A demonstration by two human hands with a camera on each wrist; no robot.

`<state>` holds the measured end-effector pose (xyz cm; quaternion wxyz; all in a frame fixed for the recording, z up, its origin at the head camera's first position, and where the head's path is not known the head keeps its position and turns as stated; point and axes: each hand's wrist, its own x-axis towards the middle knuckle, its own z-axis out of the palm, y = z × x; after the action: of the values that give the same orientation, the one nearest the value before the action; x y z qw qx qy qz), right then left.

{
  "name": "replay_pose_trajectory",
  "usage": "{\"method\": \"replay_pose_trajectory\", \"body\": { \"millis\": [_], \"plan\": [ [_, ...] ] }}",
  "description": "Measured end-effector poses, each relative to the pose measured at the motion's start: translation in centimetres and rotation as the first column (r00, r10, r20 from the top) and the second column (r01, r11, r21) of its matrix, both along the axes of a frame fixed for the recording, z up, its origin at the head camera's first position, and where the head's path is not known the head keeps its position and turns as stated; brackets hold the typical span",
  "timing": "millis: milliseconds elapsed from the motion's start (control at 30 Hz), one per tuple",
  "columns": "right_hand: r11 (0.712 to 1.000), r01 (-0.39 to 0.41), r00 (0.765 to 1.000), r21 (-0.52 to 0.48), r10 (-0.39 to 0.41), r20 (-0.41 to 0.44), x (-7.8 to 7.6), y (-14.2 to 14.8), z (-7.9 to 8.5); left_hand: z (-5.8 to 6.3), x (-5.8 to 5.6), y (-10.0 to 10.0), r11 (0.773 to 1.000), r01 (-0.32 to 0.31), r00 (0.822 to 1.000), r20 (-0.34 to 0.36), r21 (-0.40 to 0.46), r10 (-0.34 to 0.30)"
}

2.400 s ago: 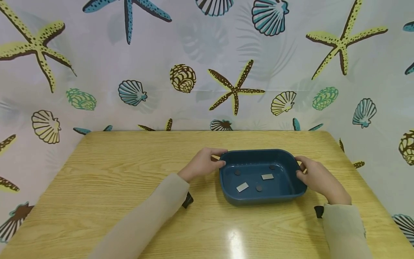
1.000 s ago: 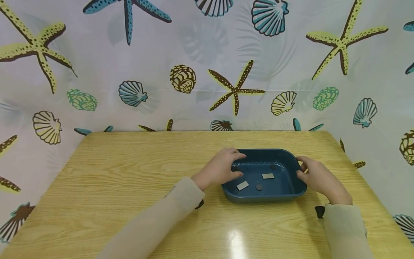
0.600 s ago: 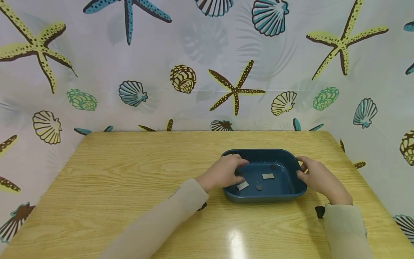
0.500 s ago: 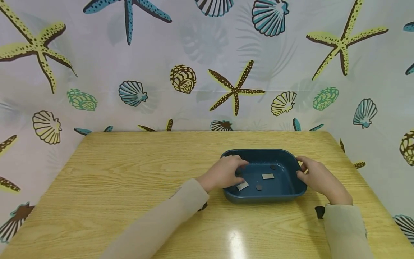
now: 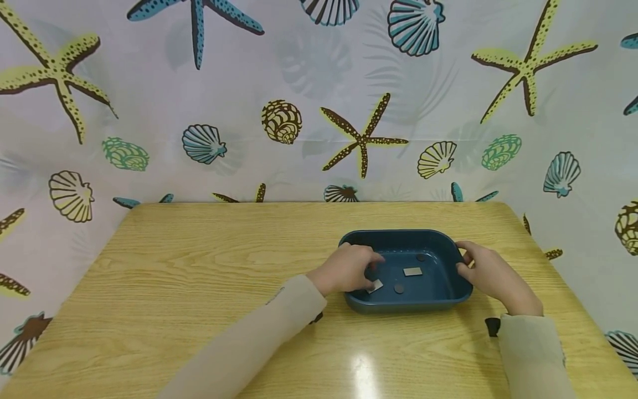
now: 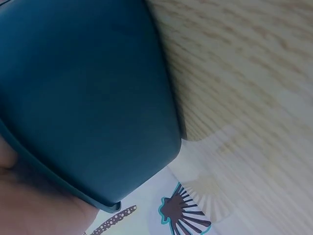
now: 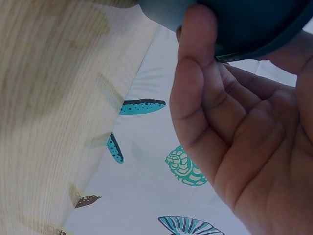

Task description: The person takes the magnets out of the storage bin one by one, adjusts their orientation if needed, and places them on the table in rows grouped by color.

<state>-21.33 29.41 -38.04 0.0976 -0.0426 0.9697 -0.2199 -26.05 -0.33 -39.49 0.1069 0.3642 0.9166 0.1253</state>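
A dark blue plastic tub (image 5: 433,277) with rounded corners stands on the table. Metal-looking pieces lie on its floor: a pale rectangular plate (image 5: 412,271), a second plate (image 5: 377,286) partly behind the thumb, a grey disc (image 5: 399,288) and another disc (image 5: 421,257) near the back. My left hand (image 5: 349,268) reaches over the left rim into the tub, thumb and forefinger apart, thumb tip by the second plate. Whatever lies beneath its palm is hidden. My right hand (image 5: 490,274) grips the tub's right rim; its curled fingers (image 7: 198,39) touch the outer wall in the right wrist view.
The wood-grain table (image 5: 199,266) stretches left and in front of the tub. A white cloth (image 5: 239,83) printed with starfish and shells hangs behind it and along both sides. Small black pieces (image 5: 492,327) show at the sleeves.
My left hand has let go of the left rim and moved right and down into the tub, covering the left disc and part of a plate. The right hand keeps its grip.
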Motion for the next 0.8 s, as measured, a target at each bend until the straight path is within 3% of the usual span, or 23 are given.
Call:
{"method": "replay_pose_trajectory", "body": {
  "millis": [800],
  "plan": [
    [1.000, -0.007, 1.000, -0.009, 0.007, -0.011, 0.0, 0.0, -0.1, -0.4, -0.9, 1.1, 0.983, 0.093, 0.996, 0.000, -0.159, -0.095]
  ]
}}
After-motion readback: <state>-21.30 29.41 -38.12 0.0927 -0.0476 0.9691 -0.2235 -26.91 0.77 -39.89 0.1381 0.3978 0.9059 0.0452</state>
